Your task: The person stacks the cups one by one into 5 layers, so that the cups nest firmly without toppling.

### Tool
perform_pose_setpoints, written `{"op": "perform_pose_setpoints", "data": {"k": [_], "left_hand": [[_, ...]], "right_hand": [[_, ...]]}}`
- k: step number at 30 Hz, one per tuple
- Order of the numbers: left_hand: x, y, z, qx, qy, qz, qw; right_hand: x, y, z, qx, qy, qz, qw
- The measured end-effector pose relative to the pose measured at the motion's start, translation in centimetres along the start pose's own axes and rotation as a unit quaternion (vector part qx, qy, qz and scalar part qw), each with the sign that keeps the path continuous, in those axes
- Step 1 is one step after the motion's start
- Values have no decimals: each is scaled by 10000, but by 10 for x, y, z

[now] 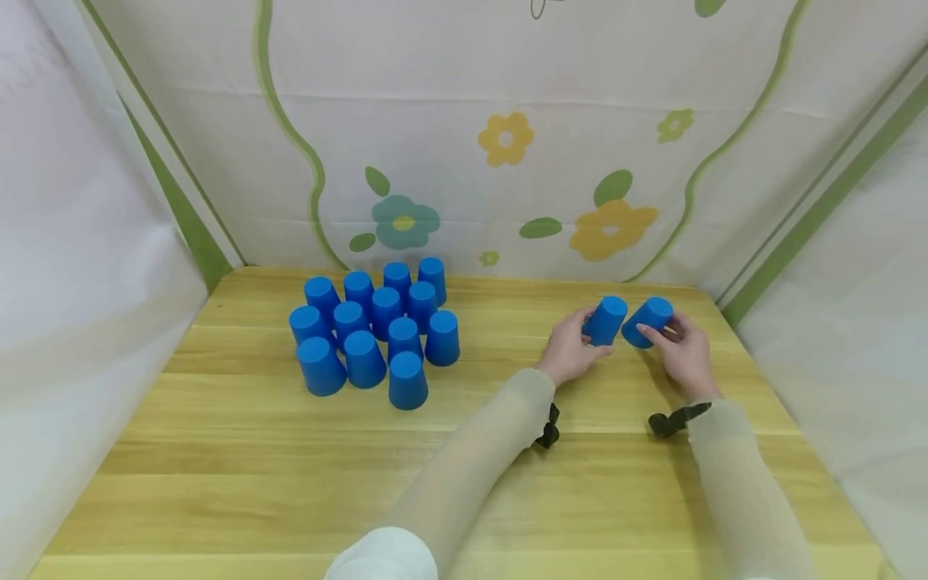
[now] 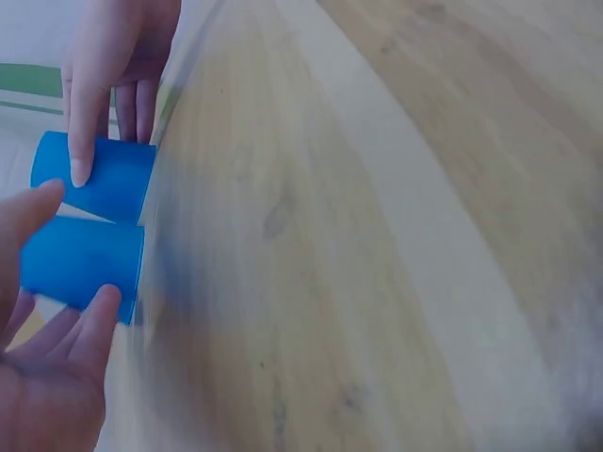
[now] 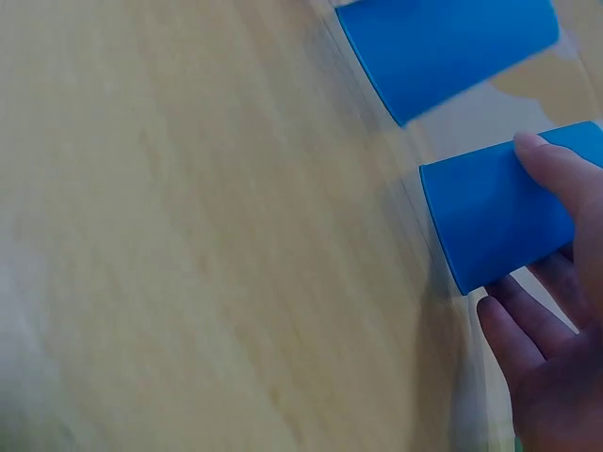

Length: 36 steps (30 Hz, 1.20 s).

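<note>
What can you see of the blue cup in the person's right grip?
The cup is plain blue and smooth, plastic-looking, tapering to a flat closed end. It is upside down and tilted, closed end leaning rightward. The right grip holds it, thumb on one side, fingers opposite. It is toward the right of the table, beside a second blue cup but apart from it; whether its rim touches down is unclear.

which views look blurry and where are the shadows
Head: fairly sharp, soft shadow on the table beside the right sleeve; left wrist: table smeary, bluish smudge beside the left-held cup, shadow or reflection unclear; right wrist: table blurry, cup edges crisper, shadow below the right-held cup.
</note>
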<state>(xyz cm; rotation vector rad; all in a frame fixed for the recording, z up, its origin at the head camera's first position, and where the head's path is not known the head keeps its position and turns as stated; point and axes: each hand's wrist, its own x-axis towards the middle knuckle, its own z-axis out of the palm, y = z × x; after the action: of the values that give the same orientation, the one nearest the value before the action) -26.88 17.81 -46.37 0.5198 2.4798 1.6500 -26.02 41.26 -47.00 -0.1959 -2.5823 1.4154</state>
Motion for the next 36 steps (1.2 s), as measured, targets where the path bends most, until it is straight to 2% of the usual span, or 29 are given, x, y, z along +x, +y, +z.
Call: {"op": "perform_pose_setpoints", "data": {"k": [4, 7, 15, 20, 25, 30, 36], "left_hand": [[-2, 0, 3, 30, -441, 62, 9990], [-2, 0, 5, 170, -615, 96, 9979], [-6, 4, 5, 322, -629, 99, 9975], [-6, 9, -2, 416, -483, 140, 9979], [-5, 21, -23, 101, -237, 351, 9991], [-8, 43, -56, -485, -72, 637, 9968], [-13, 64, -95, -696, 31, 1089, 9916]], "right_hand": [[0, 1, 0, -10, -53, -35, 10000], [1, 2, 2, -1, -111, -66, 9999], [1, 9, 7, -89, -114, -31, 9999], [-2, 6, 4, 45, -60, -27, 10000], [-8, -18, -8, 312, 229, -21, 9992], [-10, -55, -21, 491, 641, -284, 9963], [-13, -95, -21, 648, 787, -520, 9934]]}}
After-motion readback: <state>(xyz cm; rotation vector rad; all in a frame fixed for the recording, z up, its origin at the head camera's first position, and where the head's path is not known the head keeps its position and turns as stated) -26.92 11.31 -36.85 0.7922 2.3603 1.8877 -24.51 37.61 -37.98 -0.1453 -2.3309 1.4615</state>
